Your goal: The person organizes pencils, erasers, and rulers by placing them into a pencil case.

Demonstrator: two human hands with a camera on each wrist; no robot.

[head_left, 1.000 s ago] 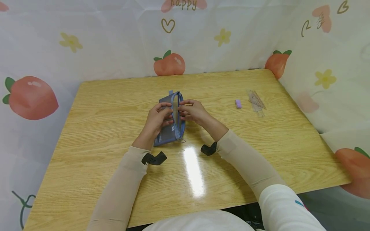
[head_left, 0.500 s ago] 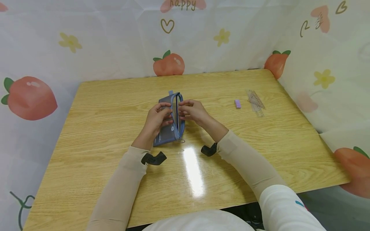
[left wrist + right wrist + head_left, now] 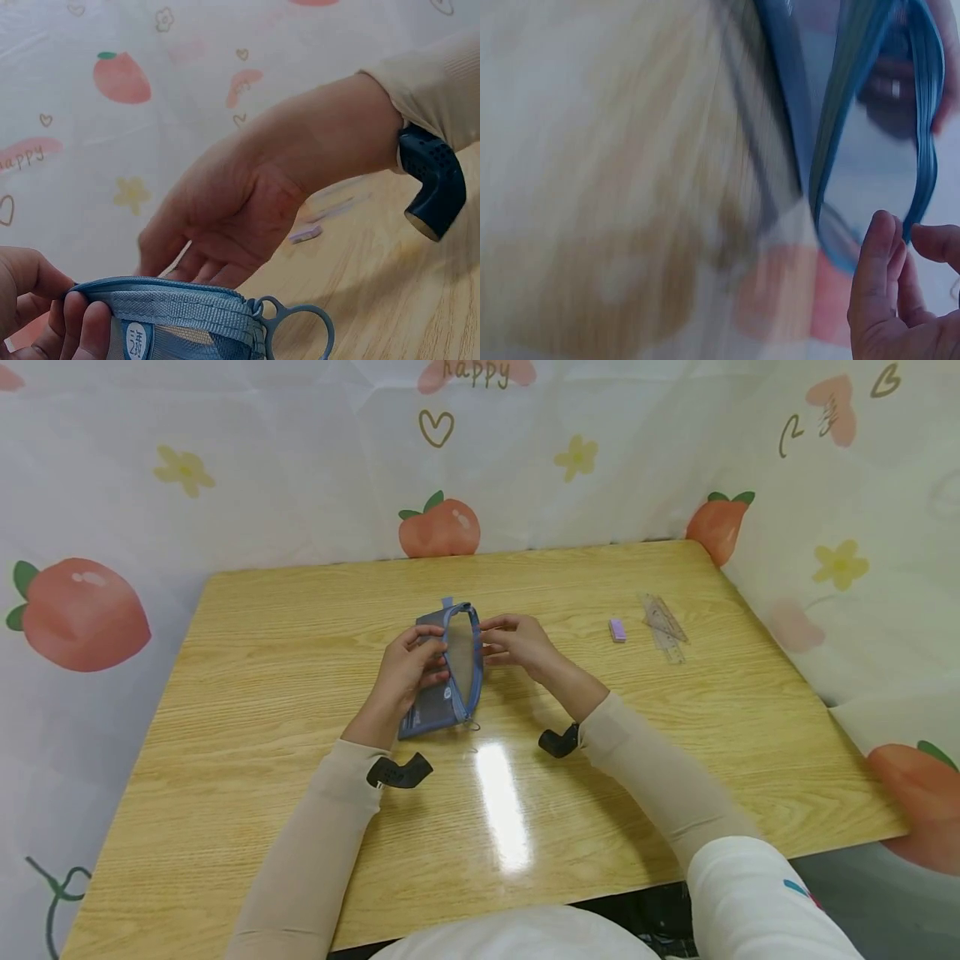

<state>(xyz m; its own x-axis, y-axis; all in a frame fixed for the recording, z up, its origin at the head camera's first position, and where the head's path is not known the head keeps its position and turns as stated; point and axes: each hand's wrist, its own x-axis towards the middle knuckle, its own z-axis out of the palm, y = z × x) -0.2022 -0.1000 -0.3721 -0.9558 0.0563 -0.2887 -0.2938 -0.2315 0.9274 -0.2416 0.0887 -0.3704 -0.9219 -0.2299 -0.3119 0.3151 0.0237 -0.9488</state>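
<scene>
A blue-grey mesh pencil case [image 3: 431, 710] stands on the table, its zipped mouth spread wide and the pale inner wall showing. My left hand [image 3: 408, 664] grips its left side, with fingers and thumb at the zip edge, also seen in the left wrist view. At the opposite rim is my right hand [image 3: 525, 647], its thumb [image 3: 937, 244] and fingers meeting about the blue zip edge; blur and overlap hide the exact contact. A ring-shaped zip pull [image 3: 300, 330] hangs at the near end of the case.
To the right lie a purple eraser [image 3: 617, 630] and overlapping clear rulers with a set square [image 3: 663, 625]. A patterned cloth [image 3: 300, 460] rises behind the wooden table [image 3: 262, 677] and along its sides.
My right hand has moved rightward from inside the mouth to the right rim. The mouth is wider, and the dark line seen across it earlier no longer shows. My left hand stays put.
</scene>
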